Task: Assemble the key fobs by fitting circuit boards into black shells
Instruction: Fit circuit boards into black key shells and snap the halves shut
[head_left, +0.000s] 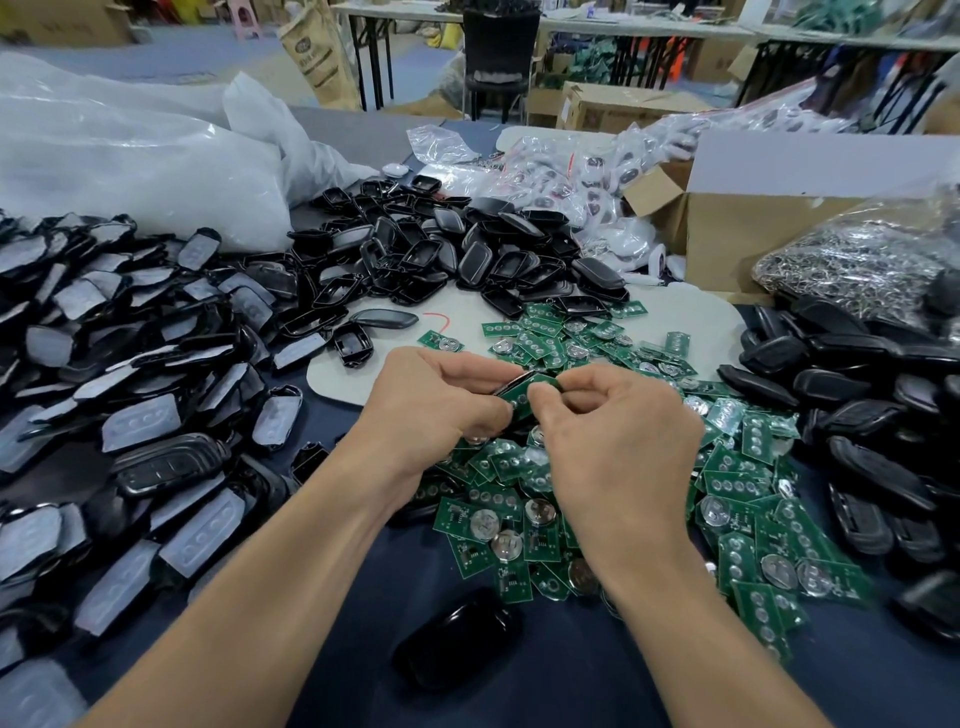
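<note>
Own body, two entries.
1. My left hand (434, 410), bare, at the centre of the frame; my left forearm (249, 608), bare and unsleeved, reaches it from the lower left edge.
2. My right hand (618, 436), bare, just right of centre; my right forearm (691, 623), likewise bare, reaches it from the lower right.

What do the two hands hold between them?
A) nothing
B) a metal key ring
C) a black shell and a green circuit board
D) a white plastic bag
C: the left hand grips a black shell and the right hand pinches a green circuit board at it.
</note>
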